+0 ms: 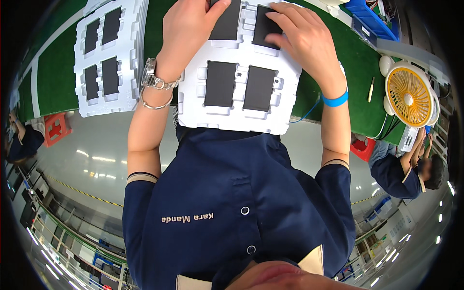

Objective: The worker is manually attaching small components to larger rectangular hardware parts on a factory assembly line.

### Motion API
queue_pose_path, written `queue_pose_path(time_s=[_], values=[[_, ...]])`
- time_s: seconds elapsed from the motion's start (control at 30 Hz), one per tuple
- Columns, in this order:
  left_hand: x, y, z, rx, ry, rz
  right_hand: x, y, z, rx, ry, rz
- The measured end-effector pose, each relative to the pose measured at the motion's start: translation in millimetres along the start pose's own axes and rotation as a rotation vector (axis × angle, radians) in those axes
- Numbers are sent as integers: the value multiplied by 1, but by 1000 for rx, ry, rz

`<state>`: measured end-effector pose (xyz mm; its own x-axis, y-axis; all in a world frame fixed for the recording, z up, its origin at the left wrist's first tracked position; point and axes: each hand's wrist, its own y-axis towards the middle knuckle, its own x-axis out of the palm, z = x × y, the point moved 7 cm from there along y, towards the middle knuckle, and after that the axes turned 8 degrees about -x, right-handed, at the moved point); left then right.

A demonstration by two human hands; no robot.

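In front of me a white moulded plastic tray holds flat black rectangular panels in recesses. At its far left, the thumb of my left hand lies against the edge of one black panel; the picture's top edge cuts off those fingers. My right hand rests over the far-right black panel, fingertips on its surface and thumb spread toward its near end. Nearer me, a left black panel and a right black panel lie in their recesses, untouched.
A stack of white trays with more black panels stands at left on the green mat. At right are a white-and-yellow fan, a thin pale tool and a blue bin. A co-worker sits at lower right.
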<state>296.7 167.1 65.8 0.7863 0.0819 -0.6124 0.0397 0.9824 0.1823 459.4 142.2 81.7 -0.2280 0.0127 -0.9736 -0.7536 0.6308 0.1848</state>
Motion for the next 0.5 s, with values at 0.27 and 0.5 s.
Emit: queue_pose_path(time_s=[0.27,0.5], values=[[-2,-9,6,262,62,100,1,-1,-7,-169,-151,172],[27,-53,5,-508,-1109,-536,-41,2,-45,-271,-162,459]])
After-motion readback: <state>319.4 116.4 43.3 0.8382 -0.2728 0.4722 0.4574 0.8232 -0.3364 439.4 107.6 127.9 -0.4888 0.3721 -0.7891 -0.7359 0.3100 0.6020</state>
